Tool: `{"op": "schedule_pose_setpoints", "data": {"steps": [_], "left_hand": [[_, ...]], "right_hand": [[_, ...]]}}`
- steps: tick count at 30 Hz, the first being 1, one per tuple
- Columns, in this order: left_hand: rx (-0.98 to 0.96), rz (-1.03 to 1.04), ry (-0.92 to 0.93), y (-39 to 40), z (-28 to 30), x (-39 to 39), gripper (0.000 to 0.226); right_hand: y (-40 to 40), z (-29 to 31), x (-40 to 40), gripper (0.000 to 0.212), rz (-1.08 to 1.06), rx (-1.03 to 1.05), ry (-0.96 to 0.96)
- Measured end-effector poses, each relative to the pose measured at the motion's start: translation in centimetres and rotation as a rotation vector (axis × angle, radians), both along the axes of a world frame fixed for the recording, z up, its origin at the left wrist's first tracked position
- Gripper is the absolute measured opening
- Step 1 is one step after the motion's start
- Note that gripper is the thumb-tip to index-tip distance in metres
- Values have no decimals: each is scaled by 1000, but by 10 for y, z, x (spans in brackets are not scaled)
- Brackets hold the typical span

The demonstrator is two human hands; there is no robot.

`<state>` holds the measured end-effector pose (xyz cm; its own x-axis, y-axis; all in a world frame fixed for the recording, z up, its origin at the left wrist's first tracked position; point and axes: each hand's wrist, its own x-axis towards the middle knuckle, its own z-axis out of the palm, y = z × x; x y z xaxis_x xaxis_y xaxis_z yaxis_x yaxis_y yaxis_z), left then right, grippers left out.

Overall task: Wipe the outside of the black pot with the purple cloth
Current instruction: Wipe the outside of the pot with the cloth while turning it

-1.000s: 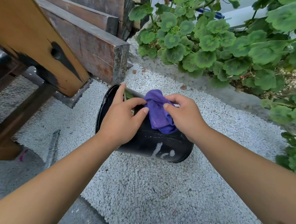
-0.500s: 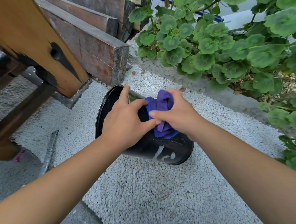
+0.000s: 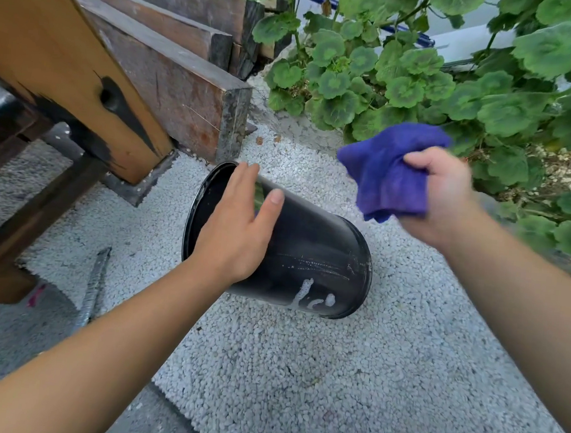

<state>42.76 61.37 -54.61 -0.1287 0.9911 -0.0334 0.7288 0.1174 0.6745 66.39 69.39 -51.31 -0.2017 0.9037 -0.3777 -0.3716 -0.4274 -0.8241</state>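
The black pot (image 3: 308, 251) is lying on its side on the white gravel (image 3: 300, 369), its open mouth turned toward the wooden beam (image 3: 68, 66) and its base toward the geranium plants (image 3: 422, 73). It is being steadied by the left hand (image 3: 239, 226), whose fingers are spread flat and fairly straight over the upper wall near the rim, with nothing being gripped. The purple cloth (image 3: 388, 176) is being held bunched in the right hand (image 3: 444, 193), whose fingers are curled round it; cloth and hand are being kept above and to the right of the pot, apart from it. White streaks and scuffs are showing on the pot's side near the base, so wiping is judged unfinished.

The pot is judged to be thin, light plastic: stiff enough to be pressed on, yet likely to be rolled or slid on the loose gravel if it is rubbed hard. It is best being pinned at the rim or upper wall, as now. The cloth looks soft and limp, and it is best being held wadded so that a padded face is being presented to the marks.
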Motion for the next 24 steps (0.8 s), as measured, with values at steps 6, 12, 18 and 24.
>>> {"op": "schedule_pose_setpoints", "data": {"steps": [6, 12, 18, 24], "left_hand": [[7, 36, -157, 0, 1, -5, 89], [-18, 64, -231, 3, -2, -12, 70], [56, 57, -273, -2, -1, -15, 61], [22, 59, -254, -4, -1, -26, 25]], "right_hand": [[-77, -35, -96, 53, 529, 526, -699], [-80, -46, -135, 85, 121, 550, -985], [-71, -59, -140, 57, 112, 569, -1111], [-64, -76, -136, 39, 50, 515, -1168]]}}
